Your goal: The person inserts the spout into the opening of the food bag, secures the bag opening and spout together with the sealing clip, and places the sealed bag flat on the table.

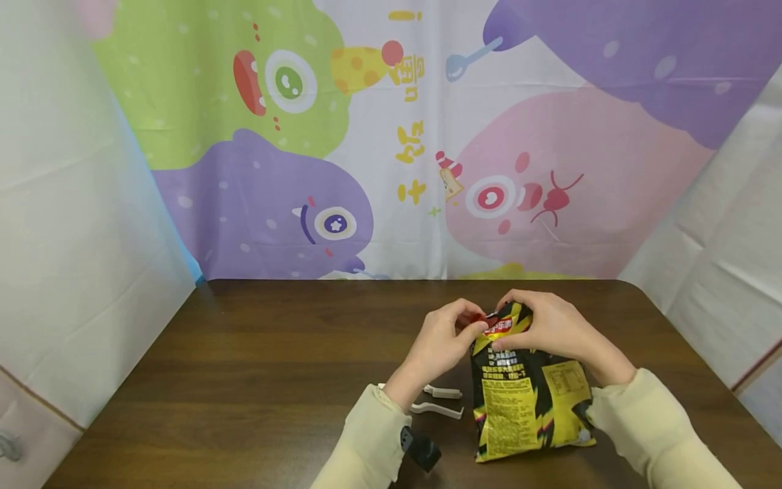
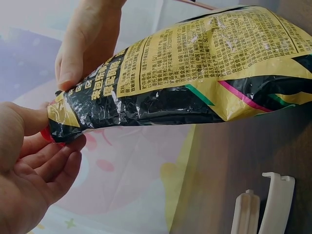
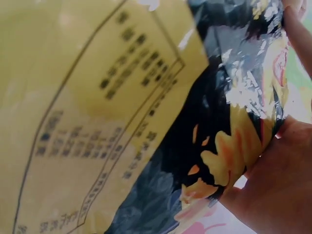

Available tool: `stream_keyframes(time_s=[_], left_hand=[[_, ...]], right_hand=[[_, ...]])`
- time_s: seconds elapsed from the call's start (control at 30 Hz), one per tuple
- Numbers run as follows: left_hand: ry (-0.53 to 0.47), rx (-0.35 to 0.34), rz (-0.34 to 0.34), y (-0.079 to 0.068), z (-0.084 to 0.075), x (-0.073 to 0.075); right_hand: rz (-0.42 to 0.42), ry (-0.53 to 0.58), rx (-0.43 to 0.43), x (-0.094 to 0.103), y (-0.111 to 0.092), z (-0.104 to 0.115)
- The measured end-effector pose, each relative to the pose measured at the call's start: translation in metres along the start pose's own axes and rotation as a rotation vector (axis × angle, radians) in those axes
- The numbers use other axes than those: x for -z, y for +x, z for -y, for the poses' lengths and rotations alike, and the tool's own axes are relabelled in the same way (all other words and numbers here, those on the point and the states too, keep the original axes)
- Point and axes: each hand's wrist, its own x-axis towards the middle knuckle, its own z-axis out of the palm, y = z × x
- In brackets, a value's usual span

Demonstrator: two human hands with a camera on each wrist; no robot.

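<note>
Before you, at the right half of the brown table, is one black-and-yellow bag, its small Chinese print including 百事食品. Two white clips lie to its left. Farther up, your left hand and right hand both pinch its top, beside one partly covered red logo. Beyond hangs one cartoon curtain with sideways yellow characters.

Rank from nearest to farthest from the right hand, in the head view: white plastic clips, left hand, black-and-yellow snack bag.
1. Black-and-yellow snack bag: held by the right hand.
2. Left hand: just leftward, at the bag's top.
3. White plastic clips: farthest, lying left of the bag.
</note>
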Motion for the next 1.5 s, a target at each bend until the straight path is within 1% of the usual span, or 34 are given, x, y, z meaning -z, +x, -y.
stream_keyframes(time_s=[0.23,0.3,0.43,0.7,1.0,1.13,1.27,1.4,1.5], left_hand=[[0.010,-0.007,0.000,0.001,0.001,0.000],[0.010,-0.014,0.002,0.001,0.001,0.000],[0.002,-0.007,0.015,0.001,0.001,0.000],[0.010,0.007,0.019,0.000,0.002,0.000],[0.029,0.009,0.014,0.002,0.001,-0.002],[0.024,0.016,0.011,0.002,0.000,-0.002],[0.027,0.004,0.008,0.002,0.000,-0.002],[0.031,-0.002,0.006,0.002,0.000,-0.002],[0.027,0.007,0.008,0.002,0.001,-0.003]], right_hand=[[0.001,-0.009,-0.002,-0.001,0.002,0.000],[0.000,-0.001,0.001,-0.001,0.002,-0.001],[0.001,0.020,0.010,-0.003,0.002,-0.002],[0.020,0.100,0.068,-0.003,0.001,-0.006],[0.031,0.173,0.108,-0.002,0.003,-0.010],[0.030,0.183,0.120,-0.002,0.003,-0.011],[0.018,0.178,0.126,-0.003,0.003,-0.012],[0.004,0.177,0.150,-0.004,0.003,-0.012],[-0.003,0.184,0.172,-0.005,0.003,-0.012]])
